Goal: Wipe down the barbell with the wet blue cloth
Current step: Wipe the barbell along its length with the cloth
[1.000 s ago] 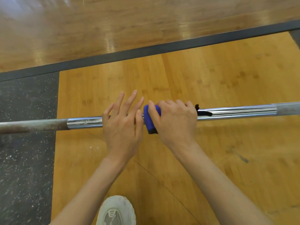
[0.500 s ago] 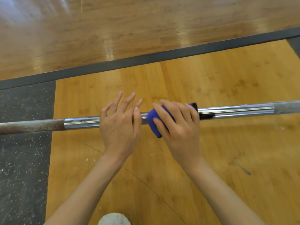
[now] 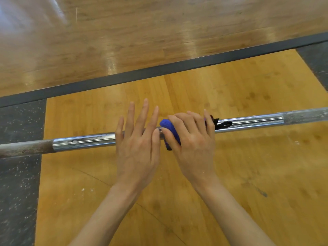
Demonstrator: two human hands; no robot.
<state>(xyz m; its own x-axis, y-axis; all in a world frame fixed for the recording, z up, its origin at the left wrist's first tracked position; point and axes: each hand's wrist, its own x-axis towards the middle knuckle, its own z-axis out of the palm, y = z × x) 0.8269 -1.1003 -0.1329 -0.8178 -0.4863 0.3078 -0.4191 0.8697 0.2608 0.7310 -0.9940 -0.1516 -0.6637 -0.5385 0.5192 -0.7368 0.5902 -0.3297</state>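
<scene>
Right hand point(image 3: 193, 139) recurled, gripping blue cloth point(image 3: 170, 130) round barbell point(image 3: 83, 142); left hand point(image 3: 136, 144) flat, fingers straight.

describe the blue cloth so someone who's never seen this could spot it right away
Find the long metal barbell lying across the yellow wooden platform. Near its middle, two bare hands rest on it side by side; the blue cloth is the bunched fabric wrapped around the bar under the right hand. It is the only bright blue thing in view, unlike the black strip just past that hand.

Yellow wood platform point(image 3: 195, 89), speckled rubber mat point(image 3: 17, 174), glossy wood floor point(image 3: 142, 32).
</scene>
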